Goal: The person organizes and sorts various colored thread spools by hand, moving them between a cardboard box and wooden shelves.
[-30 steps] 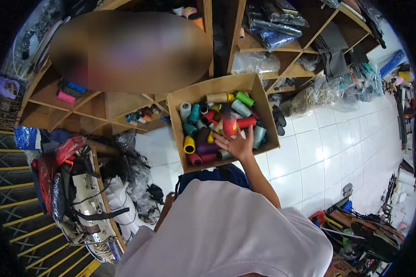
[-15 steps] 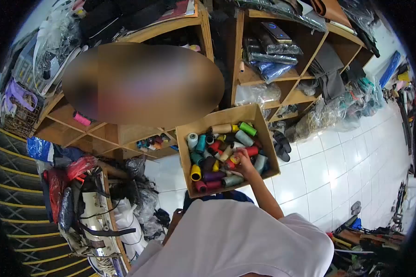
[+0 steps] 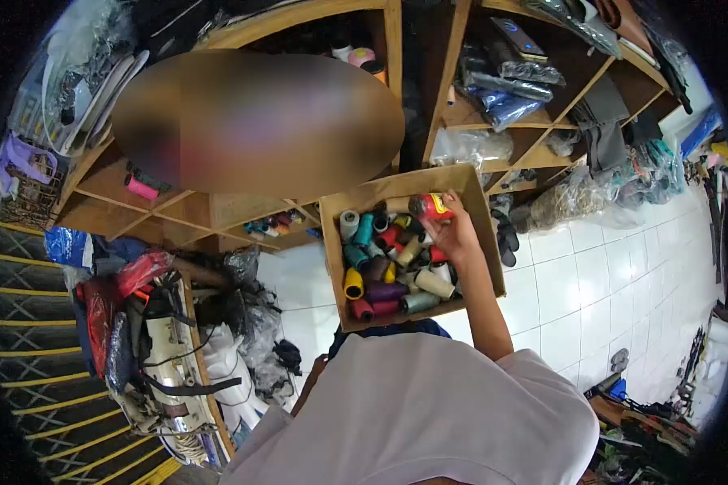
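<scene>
An open cardboard box (image 3: 334,267) in front of my body holds many thread spools in several colours. My right hand (image 3: 455,232) is over the box's far right part, closed on a red thread spool (image 3: 435,205) with a yellow label. Below the hand lie a cream spool (image 3: 434,284), a purple spool (image 3: 386,291) and a yellow spool (image 3: 353,283). My left hand (image 3: 321,364) shows only in part, low beside the near left corner of the box; its fingers are too hidden to read.
Wooden cubby shelves (image 3: 429,97) stand beyond the box, with plastic-wrapped packs and a phone (image 3: 518,39) on the right unit. Left of me is a sewing machine (image 3: 170,372) amid bags. White floor tiles (image 3: 558,283) extend to the right.
My right hand has moved up and away from me to the box's far side, carrying the red spool. The cream spool now lies nearer the box's front. The view has shifted slightly.
</scene>
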### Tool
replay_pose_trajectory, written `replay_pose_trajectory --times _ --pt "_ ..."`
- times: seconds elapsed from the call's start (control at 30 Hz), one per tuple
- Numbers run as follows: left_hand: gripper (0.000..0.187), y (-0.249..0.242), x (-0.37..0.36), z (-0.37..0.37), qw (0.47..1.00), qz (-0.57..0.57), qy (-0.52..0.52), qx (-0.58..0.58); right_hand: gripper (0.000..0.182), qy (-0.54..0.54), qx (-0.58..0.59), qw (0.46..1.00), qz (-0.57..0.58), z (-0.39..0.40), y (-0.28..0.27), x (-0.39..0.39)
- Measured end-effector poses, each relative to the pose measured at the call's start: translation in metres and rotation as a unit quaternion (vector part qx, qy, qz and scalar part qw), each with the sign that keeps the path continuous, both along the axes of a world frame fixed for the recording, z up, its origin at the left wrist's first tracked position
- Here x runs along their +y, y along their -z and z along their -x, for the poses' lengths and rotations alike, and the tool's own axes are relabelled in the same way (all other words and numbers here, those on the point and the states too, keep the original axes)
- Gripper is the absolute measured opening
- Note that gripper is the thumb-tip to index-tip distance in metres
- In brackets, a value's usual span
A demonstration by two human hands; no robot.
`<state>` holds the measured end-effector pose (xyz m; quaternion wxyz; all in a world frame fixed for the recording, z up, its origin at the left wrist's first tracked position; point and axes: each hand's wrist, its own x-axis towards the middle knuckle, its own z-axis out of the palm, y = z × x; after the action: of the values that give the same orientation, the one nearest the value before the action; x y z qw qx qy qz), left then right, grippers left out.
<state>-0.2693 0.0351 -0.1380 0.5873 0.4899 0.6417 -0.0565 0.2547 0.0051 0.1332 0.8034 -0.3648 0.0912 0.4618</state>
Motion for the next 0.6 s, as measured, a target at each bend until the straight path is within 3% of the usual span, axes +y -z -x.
replay_pose_trajectory --times 0.03,0.07,0.13,0.27,0.4,0.43,0.47,0.5,0.53,0.57,0.6 --pt "0.023 -0.003 0.001 0.000 1.000 0.010 -0.009 -0.001 0.043 -0.001 0.080 0.996 -0.050 0.004 0.009 0.008" --pt "0.023 -0.008 0.003 -0.001 1.000 0.020 -0.019 -0.002 0.043 -0.004 0.083 0.995 -0.046 0.009 0.017 0.013" --pt "0.023 -0.011 0.007 0.002 0.999 0.037 -0.038 -0.005 0.047 0.010 0.228 0.973 -0.034 0.030 0.021 0.021" --pt "0.024 -0.020 0.022 0.007 0.995 0.065 -0.069 -0.009 0.069 -0.045 0.196 0.979 -0.042 0.061 0.024 0.033" --pt "0.025 -0.030 0.030 0.010 0.990 0.090 -0.105 -0.016 0.069 -0.094 0.211 0.970 -0.070 0.061 0.026 0.047" --pt "0.023 -0.020 0.037 0.020 0.969 0.156 -0.158 -0.109 0.061 -0.123 0.181 0.973 -0.071 0.058 0.024 0.050" --pt "0.022 -0.007 0.033 0.021 0.988 0.115 -0.102 0.001 0.061 -0.122 0.183 0.973 -0.071 0.055 0.030 0.056" --pt "0.021 -0.008 0.039 0.019 0.987 0.129 -0.091 0.009 0.057 -0.167 0.011 0.985 0.036 0.052 0.035 0.063" --pt "0.019 -0.011 0.042 0.019 0.986 0.144 -0.082 0.018 0.055 -0.207 -0.159 0.955 0.143 0.050 0.039 0.070" --pt "0.021 -0.014 0.040 0.019 0.990 0.108 -0.065 0.058 0.058 -0.219 -0.256 0.937 0.091 0.044 0.044 0.079" --pt "0.022 -0.021 0.041 0.018 0.991 0.100 -0.063 0.059 0.058 -0.218 -0.252 0.939 0.090 0.035 0.062 0.092"
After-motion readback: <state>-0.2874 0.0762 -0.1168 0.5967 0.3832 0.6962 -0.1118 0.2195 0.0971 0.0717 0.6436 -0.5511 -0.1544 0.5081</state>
